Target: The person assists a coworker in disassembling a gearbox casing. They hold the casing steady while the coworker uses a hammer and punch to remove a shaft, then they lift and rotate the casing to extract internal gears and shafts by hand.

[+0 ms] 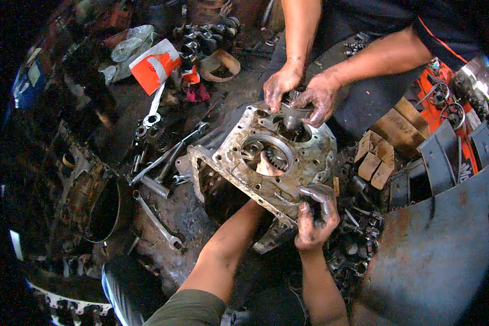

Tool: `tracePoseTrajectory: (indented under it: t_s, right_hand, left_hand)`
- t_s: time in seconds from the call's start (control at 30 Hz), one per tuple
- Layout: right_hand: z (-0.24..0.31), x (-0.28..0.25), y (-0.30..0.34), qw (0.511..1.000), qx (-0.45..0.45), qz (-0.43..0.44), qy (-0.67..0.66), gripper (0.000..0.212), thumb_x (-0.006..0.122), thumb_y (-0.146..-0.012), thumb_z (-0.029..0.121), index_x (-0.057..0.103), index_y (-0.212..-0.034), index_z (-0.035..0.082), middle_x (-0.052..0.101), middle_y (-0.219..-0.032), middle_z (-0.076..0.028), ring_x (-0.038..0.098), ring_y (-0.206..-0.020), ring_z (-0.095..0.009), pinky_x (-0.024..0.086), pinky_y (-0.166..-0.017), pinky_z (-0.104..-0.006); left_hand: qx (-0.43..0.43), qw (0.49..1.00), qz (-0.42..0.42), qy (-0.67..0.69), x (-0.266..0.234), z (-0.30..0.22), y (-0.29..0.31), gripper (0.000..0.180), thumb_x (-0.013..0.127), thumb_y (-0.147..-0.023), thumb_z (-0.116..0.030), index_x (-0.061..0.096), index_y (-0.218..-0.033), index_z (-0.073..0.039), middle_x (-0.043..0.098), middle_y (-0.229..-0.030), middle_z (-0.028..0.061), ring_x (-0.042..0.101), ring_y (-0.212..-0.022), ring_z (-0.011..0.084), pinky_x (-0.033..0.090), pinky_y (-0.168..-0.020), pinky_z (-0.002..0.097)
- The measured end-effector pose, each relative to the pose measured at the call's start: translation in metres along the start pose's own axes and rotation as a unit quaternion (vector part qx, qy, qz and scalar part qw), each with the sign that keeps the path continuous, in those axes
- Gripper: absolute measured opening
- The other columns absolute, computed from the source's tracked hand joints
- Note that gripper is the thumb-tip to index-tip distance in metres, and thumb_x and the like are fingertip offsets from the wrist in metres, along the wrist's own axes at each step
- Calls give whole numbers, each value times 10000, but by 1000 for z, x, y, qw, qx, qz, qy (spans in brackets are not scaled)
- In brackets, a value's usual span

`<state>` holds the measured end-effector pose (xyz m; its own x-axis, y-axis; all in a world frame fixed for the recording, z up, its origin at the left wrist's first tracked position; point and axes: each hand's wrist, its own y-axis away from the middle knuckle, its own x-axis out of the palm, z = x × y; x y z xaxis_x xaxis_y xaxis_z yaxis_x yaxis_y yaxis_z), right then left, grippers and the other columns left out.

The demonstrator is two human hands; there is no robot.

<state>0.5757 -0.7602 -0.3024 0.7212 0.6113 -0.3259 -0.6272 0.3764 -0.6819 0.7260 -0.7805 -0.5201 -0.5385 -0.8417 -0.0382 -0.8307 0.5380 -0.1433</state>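
Observation:
A greasy metal gearbox housing, with a large round bore and bolt holes round its rim, is tilted up in front of me. My right hand grips its near right edge, fingers curled over the rim. My left forearm reaches under the housing, and part of my left hand shows through the bore beside a toothed gear; most of its fingers are hidden. Across from me, a co-worker's two hands hold a round steel bearing part at the housing's far opening.
A combination wrench and other tools lie on the oily floor at left. Beyond them are an orange-and-white packet and a crankshaft. At right stand cardboard boxes and a grey metal sheet, with loose small parts beside it.

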Motion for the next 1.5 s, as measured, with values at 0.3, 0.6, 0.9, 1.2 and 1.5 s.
tracePoseTrajectory:
  t_s: [0.3, 0.6, 0.9, 1.2, 1.5]
  right_hand:
    - [0, 1, -1, 1000, 16, 11, 1, 278, 569, -777, 205, 633, -898, -37, 606, -913, -150, 563, -874, -272, 438, -826, -363]
    - [-2, 0, -1, 1000, -2, 0, 13, 227, 579, -691, 95, 644, -881, -12, 637, -899, -147, 597, -845, -314, 468, -830, -395]
    - [-1, 0, 1, 1000, 11, -3, 21, 206, 579, -716, 93, 646, -879, -11, 642, -894, -151, 596, -859, -310, 463, -839, -399]
    - [0, 2, 2, 1000, 19, -17, 10, 214, 589, -731, 130, 646, -882, -10, 637, -903, -143, 591, -868, -297, 456, -843, -388]
    - [-1, 2, 4, 999, 26, -18, 23, 239, 597, -738, 169, 645, -887, -11, 636, -913, -148, 591, -882, -301, 447, -863, -389]
  left_hand:
    - [-13, 999, 3, -32, -9, 1, 12, 514, 543, -862, -409, 523, -1250, -73, 567, -1253, 109, 491, -1185, 284, 365, -1028, 409]
    - [-18, 998, 6, -56, -14, 2, 23, 513, 538, -859, -415, 530, -1244, -75, 567, -1253, 111, 490, -1188, 288, 363, -1028, 411]
    - [-16, 997, 14, -70, -17, -3, 20, 513, 533, -857, -421, 537, -1238, -78, 568, -1254, 112, 488, -1190, 292, 361, -1028, 412]
    - [-15, 996, 15, -86, -17, -6, 19, 513, 528, -854, -428, 543, -1232, -80, 568, -1254, 114, 487, -1192, 295, 358, -1028, 413]
    - [-15, 970, -16, -243, -36, -14, 52, 514, 523, -852, -434, 550, -1226, -82, 569, -1255, 115, 486, -1194, 299, 356, -1029, 415]
